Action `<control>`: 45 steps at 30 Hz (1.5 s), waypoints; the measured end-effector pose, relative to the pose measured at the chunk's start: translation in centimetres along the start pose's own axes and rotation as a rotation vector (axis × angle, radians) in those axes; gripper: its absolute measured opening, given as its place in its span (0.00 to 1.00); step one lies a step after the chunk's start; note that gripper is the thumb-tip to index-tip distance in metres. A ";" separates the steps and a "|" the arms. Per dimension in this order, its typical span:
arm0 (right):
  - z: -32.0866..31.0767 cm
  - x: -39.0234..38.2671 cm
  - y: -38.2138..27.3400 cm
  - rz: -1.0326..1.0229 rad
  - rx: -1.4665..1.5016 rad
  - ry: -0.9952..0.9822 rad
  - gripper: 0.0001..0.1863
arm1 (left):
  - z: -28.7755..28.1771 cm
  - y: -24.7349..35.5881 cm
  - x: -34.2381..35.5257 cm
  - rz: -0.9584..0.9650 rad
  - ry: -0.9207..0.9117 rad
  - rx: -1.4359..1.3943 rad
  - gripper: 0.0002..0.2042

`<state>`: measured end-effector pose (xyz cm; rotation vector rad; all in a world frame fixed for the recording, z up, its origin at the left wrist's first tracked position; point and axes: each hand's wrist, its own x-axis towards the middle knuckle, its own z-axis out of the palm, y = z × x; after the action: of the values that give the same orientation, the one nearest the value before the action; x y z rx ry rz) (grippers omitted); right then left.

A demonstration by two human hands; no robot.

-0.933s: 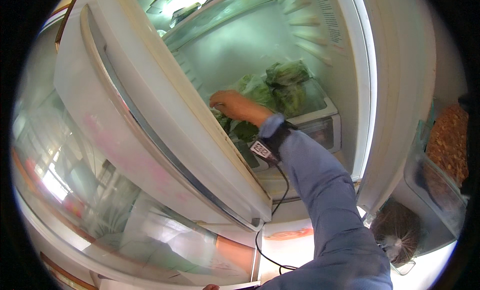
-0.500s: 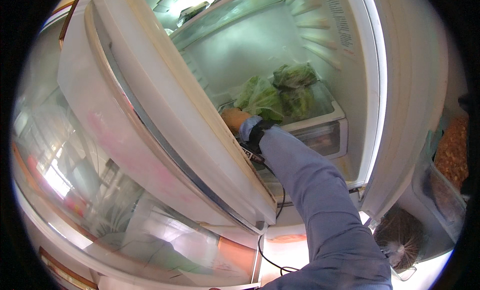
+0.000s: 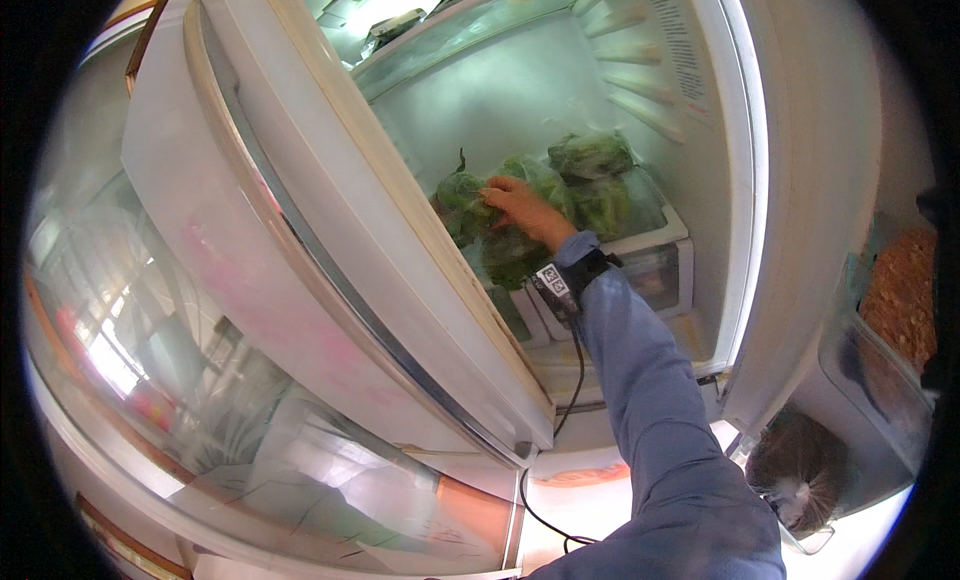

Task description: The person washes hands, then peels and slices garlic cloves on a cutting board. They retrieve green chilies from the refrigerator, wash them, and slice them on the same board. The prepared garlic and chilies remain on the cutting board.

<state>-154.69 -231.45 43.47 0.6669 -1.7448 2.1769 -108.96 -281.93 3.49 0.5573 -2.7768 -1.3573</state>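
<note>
My right hand point(image 3: 530, 208) reaches into the open fridge, its sleeve blue and a dark strap around the wrist. Its fingers are curled and closed on a clear plastic bag of green vegetables point(image 3: 460, 202) beside the door edge. A dark stem sticks up from that bag. Beyond my hand, partly hidden by it, lies a bag of leafy greens point(image 3: 530, 170). More bagged greens point(image 3: 590, 153) sit to the right, on top of the drawer point(image 3: 655, 280). My left hand is out of view.
The white fridge door point(image 3: 330, 230) with a long handle stands close on the left. On the right, the other door's bin point(image 3: 880, 400) holds bagged brown food point(image 3: 900, 295), with a dark tied bag point(image 3: 798, 470) below. A black cable point(image 3: 580, 370) hangs from my wrist.
My right hand has moved up and right from behind the door edge. A bag of green vegetables now shows at its fingers, and more of the drawer front is visible.
</note>
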 end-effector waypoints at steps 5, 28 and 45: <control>-1.3 -2.2 -1.7 -0.123 0.258 0.021 0.27 | 0.9 -3.1 1.8 0.047 0.013 0.026 0.06; 1.2 -41.0 -8.3 -0.546 0.558 0.308 0.23 | 2.3 4.9 -2.8 0.384 -0.447 0.126 0.10; 0.2 -78.2 -26.7 -0.326 -0.838 1.103 0.25 | 21.1 37.0 -26.0 2.049 -0.293 0.202 0.16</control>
<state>-74.79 -219.62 26.13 -0.3888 -1.4828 1.0021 -99.45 -236.84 22.51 -1.9484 -1.7330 -0.4530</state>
